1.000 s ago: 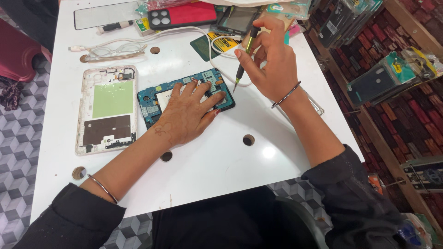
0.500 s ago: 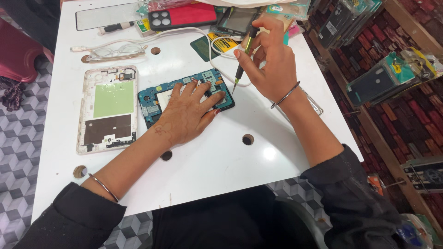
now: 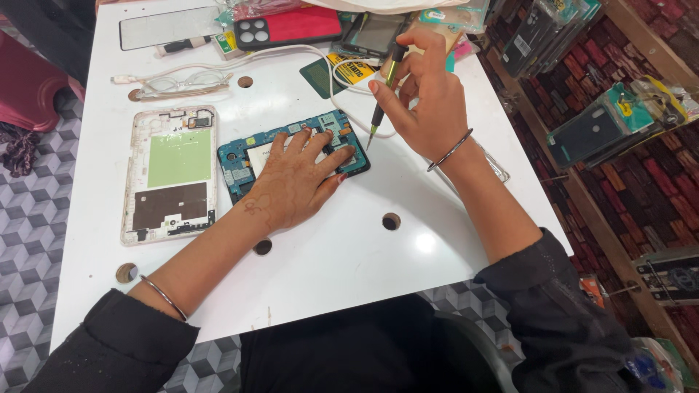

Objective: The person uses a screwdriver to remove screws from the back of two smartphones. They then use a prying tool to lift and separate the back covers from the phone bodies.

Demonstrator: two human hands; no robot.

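At the left of the white worktop (image 3: 328, 255) lies a white tablet back housing (image 3: 170, 173), inner face up, with a green rectangular panel in its upper half; its position matches the earlier frames. Above it rest a pair of clear glasses (image 3: 178, 82) and a white cable (image 3: 291, 54). Just right of the housing sits the blue circuit-board frame (image 3: 247, 156), flat on the worktop and in the same place as half a second ago. The left hand (image 3: 291, 185) presses on this frame with its palm down and its fingers spread flat across the board, gripping nothing; its pose is unchanged from the earlier frames. To the right, the right hand (image 3: 429, 102) is raised above the worktop with its fingers closed around a slim screwdriver (image 3: 384, 91) with a dark and yellow-green shaft. The tool points downward, its tip just off the upper right corner of the frame; whether the tip touches the worktop cannot be told. Compared with one second ago, the right hand and tool show only a very slight shift, and the tip remains beside the same corner. Behind the hands, a red phone case (image 3: 291, 28) and assorted packets line the far edge. Round holes (image 3: 391, 221) mark the worktop surface near the person.
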